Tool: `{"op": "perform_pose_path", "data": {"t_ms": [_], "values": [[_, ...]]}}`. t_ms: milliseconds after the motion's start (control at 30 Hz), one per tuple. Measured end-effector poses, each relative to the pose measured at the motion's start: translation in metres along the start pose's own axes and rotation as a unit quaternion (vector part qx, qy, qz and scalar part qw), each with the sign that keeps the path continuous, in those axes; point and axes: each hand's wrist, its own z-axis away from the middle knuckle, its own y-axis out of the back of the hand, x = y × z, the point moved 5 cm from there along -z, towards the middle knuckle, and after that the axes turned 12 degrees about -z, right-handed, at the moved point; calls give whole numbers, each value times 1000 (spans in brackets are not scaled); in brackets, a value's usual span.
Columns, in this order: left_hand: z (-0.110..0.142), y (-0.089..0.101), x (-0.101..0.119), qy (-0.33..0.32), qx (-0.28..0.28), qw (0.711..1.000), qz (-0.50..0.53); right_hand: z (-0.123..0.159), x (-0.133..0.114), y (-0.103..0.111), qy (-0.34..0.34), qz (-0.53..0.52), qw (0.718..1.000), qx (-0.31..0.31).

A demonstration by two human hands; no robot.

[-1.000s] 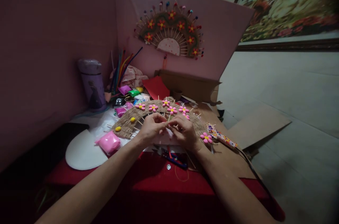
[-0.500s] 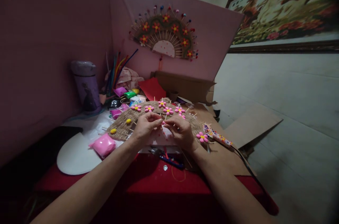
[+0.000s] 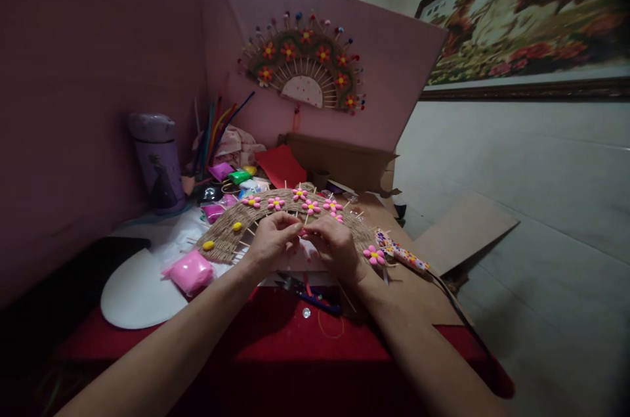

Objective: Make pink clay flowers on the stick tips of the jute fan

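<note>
A white card lies flat at the near left; behind it a purple tumbler stands upright, lid on, contents not visible. Right of the card, a clear bag bulges with pink filling, placed near the left forearm, presumably for easy reach. Smaller bags lie farther back: a purple packet and a green packet, colour showing through the plastic. The woven fan rests on the table directly before the person, arc turned away, which leaves its open middle under the hands. Yellow dots sit on its left part. Left hand: thumb and forefinger nearly closed, tips meeting the right hand's at a pink bit. Right hand: same pinch; the two-handed grip suits so small a piece. The bit is dim and half hidden, so its shape is uncertain. Farther right, a pink flower marks the fan's end; just beside it a glue gun lies on brown cardboard, likely to shield the cloth.
</note>
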Motion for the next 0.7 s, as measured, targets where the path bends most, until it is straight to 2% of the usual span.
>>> {"op": "perform_pose_path", "data": {"t_ms": [267, 333, 400, 467, 567, 633, 700], "values": [[-2, 3, 1, -17, 18, 999, -45, -1, -2, -1, 4, 17, 1000, -25], [-1, 2, 1, -15, 22, 999, -44, -1, -1, -2, -18, -4, 1000, -15], [-1, 1, 2, -9, 21, 999, -38, 0, 3, -2, -72, -54, 996, 11], [0, 0, 3, 6, 29, 999, -14, 2, 11, -2, -146, -137, 979, 43], [1, 3, 6, 26, 56, 997, 50, 5, 21, 0, -225, -253, 935, 105], [1, 5, 8, 23, 59, 995, 74, 6, 25, 3, -242, -289, 915, 147], [0, 5, 10, 23, 43, 995, 86, 6, 26, 4, -236, -294, 912, 160]]}}
